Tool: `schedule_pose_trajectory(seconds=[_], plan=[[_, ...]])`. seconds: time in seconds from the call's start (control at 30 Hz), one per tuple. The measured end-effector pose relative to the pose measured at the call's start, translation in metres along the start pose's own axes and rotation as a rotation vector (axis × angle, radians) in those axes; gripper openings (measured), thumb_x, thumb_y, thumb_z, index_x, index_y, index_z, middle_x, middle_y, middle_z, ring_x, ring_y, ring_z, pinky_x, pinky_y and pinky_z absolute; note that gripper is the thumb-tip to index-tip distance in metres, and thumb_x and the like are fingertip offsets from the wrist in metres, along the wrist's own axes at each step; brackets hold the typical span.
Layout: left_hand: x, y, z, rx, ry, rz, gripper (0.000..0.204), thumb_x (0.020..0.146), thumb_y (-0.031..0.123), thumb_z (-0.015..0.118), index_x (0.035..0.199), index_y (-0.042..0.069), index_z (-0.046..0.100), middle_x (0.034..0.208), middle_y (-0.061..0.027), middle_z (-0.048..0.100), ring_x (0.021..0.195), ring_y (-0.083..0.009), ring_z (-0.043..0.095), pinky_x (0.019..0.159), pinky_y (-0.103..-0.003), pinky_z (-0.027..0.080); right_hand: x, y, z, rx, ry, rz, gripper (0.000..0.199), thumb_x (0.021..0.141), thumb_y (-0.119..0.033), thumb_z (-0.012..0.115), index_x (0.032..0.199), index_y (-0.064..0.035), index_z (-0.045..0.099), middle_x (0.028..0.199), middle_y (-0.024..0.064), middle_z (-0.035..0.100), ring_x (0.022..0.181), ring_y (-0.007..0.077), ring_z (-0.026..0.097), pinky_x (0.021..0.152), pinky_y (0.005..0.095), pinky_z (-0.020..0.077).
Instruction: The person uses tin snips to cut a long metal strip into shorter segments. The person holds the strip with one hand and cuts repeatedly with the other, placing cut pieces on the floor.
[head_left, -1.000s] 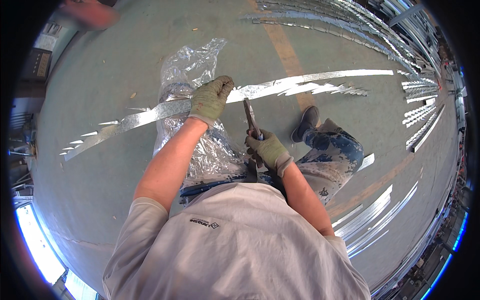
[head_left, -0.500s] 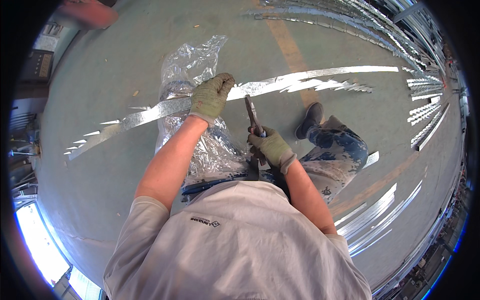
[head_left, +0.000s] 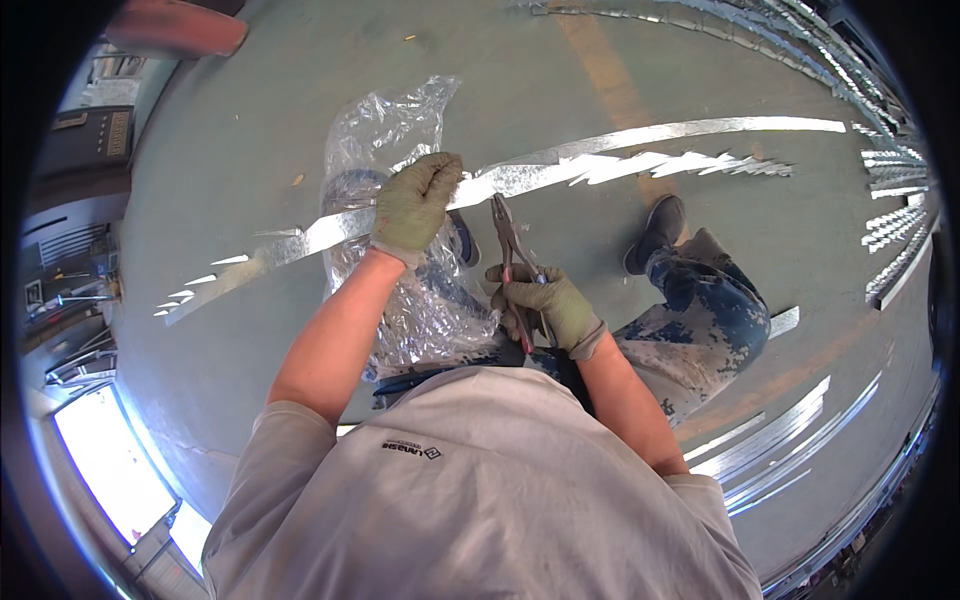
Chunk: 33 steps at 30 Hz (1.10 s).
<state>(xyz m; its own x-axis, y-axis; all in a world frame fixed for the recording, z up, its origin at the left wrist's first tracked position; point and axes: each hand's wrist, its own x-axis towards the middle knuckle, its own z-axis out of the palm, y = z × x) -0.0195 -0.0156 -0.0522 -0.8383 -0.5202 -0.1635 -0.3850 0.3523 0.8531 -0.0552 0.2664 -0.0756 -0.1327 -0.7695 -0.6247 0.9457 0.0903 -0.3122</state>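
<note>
My left hand point(head_left: 412, 208), in a greenish work glove, is closed around a long, shiny sheet-metal strip point(head_left: 525, 178). The strip runs crosswise in front of me, with pointed, tooth-like cuts along its edge towards both ends. In my gloved right hand point(head_left: 550, 305) is a pair of pliers point(head_left: 510, 240) with red and blue handles. Its handles are spread, and the jaw tips are at the strip's near edge, just right of my left hand; whether they touch it I cannot tell. Clear plastic film point(head_left: 385, 125) wraps my left leg beneath the strip.
Bundles of toothed metal strips point(head_left: 890, 170) lie at the far right. More flat metal strips point(head_left: 770, 430) rest on the floor point(head_left: 250, 110) at the near right. My right shoe point(head_left: 660, 225) stands right of the pliers. A dark cabinet point(head_left: 95, 150) is at the left edge.
The pliers' handles have spread apart in my right hand. My left hand keeps its grip on the strip. The surroundings have shifted slightly rightward in view.
</note>
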Motion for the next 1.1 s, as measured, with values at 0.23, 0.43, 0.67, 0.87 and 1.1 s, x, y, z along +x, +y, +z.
schedule_pose_trajectory(seconds=[0.23,0.43,0.67,0.87,1.1], plan=[[-0.003,-0.008,-0.009,-0.171,0.01,-0.069,0.037,0.12,0.026,0.075,0.141,-0.004,0.079,0.121,-0.0095,0.087,0.108,-0.0147,0.079,0.098,-0.031,0.063,0.018,0.02,-0.02,0.49,-0.556,0.08,0.054,0.113,-0.017,0.073,0.161,0.0062,0.062,0.108,0.0167,0.077,0.085,0.0303,0.076,0.074,0.0432,0.0603],[0.007,-0.004,-0.006,-0.053,-0.032,0.031,0.047,0.118,0.035,0.076,0.144,-0.003,0.079,0.122,-0.0139,0.088,0.109,-0.0203,0.082,0.1,-0.036,0.064,0.0,0.001,0.006,0.265,-0.226,0.08,0.052,0.113,-0.013,0.073,0.161,0.0038,0.064,0.119,0.017,0.082,0.104,0.0335,0.083,0.089,0.0513,0.0689],[0.014,-0.001,-0.002,0.045,-0.074,0.085,0.049,0.119,0.04,0.072,0.148,0.001,0.078,0.13,-0.0166,0.087,0.116,-0.0246,0.083,0.105,-0.038,0.063,-0.011,0.004,-0.002,-0.224,0.171,-0.047,0.039,0.112,-0.016,0.076,0.149,-0.0018,0.071,0.113,0.0138,0.084,0.091,0.0286,0.085,0.077,0.043,0.0698],[0.019,-0.012,-0.01,0.068,-0.121,0.154,0.051,0.121,0.037,0.071,0.153,-0.002,0.074,0.129,-0.0154,0.087,0.119,-0.0208,0.082,0.106,-0.036,0.062,-0.021,-0.019,0.033,-1.104,0.353,-0.179,0.034,0.104,-0.019,0.073,0.133,-0.0006,0.07,0.102,0.0138,0.08,0.081,0.0238,0.081,0.057,0.04,0.0593],[0.016,-0.006,-0.01,-0.015,-0.14,0.117,0.05,0.122,0.038,0.069,0.15,-0.002,0.076,0.123,-0.0159,0.089,0.116,-0.0209,0.083,0.106,-0.036,0.062,-0.005,-0.007,0.048,-0.758,0.338,-0.034,0.041,0.105,-0.023,0.081,0.136,0.0015,0.07,0.098,0.0108,0.076,0.071,0.0218,0.074,0.053,0.0399,0.0554]])
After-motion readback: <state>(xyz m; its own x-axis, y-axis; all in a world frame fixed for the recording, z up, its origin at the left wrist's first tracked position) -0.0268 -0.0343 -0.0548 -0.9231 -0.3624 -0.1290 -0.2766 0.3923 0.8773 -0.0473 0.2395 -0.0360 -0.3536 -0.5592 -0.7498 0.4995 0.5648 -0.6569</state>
